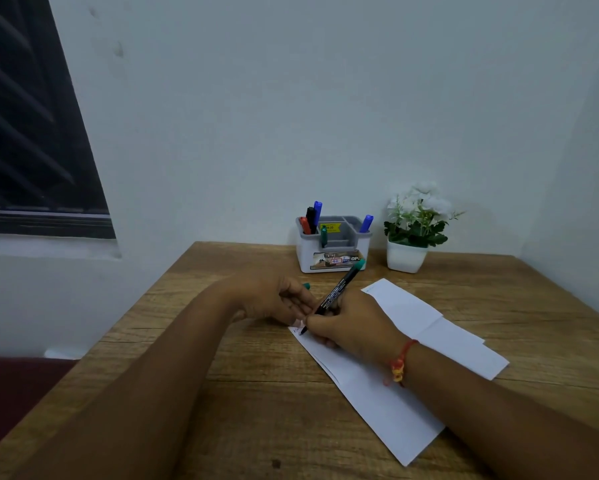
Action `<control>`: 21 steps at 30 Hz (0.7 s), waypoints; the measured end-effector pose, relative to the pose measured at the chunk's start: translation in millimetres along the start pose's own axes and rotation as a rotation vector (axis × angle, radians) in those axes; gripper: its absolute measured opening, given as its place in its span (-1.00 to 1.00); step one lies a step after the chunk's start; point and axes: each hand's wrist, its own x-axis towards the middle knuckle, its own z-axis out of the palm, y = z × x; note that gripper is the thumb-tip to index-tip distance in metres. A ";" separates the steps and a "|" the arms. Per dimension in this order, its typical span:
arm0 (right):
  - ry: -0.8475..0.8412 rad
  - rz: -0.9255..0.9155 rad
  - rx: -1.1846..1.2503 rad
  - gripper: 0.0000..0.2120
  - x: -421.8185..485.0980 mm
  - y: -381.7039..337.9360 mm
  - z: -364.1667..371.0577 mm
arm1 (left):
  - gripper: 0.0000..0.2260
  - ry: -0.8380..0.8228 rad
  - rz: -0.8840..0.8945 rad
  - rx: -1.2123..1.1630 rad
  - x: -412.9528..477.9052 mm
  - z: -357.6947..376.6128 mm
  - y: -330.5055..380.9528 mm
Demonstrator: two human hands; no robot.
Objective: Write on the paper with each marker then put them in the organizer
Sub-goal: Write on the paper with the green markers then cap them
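Observation:
My right hand [355,325] grips a black marker with a green end [338,292], its tip touching the near-left corner of the white paper [412,348], where a few marks show. My left hand [274,299] rests on the table beside that corner, fingertips on the paper's edge, with a green cap [306,286] peeking out from behind its fingers. The white and grey organizer [332,252] stands at the back of the table. Several markers stand in it: red, black and blue on the left, a green one in front, a blue one on the right.
A white pot of white flowers [410,233] stands right of the organizer. The wooden table [256,410] meets a white wall behind. A dark window [31,133] is at the upper left. A red thread bracelet [400,362] is on my right wrist.

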 end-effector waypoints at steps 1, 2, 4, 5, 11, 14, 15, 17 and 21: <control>0.004 0.001 -0.002 -0.82 0.0 0.0 0.0 | -0.62 -0.003 0.000 0.011 -0.1 -0.3 -0.2; 0.010 0.001 -0.007 -0.82 0.0 -0.1 0.2 | -0.61 -0.003 0.005 0.021 -0.3 -0.4 -0.6; 0.024 0.006 -0.027 -0.82 0.1 -0.1 0.7 | -0.60 0.003 0.012 0.032 0.0 -0.4 -1.6; 0.030 0.010 -0.034 -0.82 -0.1 -0.2 0.8 | -0.61 0.003 0.011 0.038 0.0 -0.2 -1.6; 0.012 0.010 -0.001 -0.83 -1.3 -1.2 -1.3 | -0.60 -0.005 0.010 0.053 -1.2 -0.6 2.5; 0.020 0.012 -0.024 -0.81 -0.1 -1.7 0.3 | -0.60 -0.007 0.012 0.055 -1.1 -0.8 1.7; 0.023 0.012 -0.032 -0.80 0.2 -1.6 0.8 | -0.60 -0.003 0.014 0.054 -0.7 -0.7 1.4; 0.032 0.013 -0.033 -0.82 0.4 -1.2 0.8 | -0.60 0.002 0.016 0.053 -0.4 -0.3 1.4; 0.031 0.013 -0.030 -0.82 0.0 -0.7 -0.3 | -0.61 -0.003 0.012 0.031 -0.8 -0.5 0.7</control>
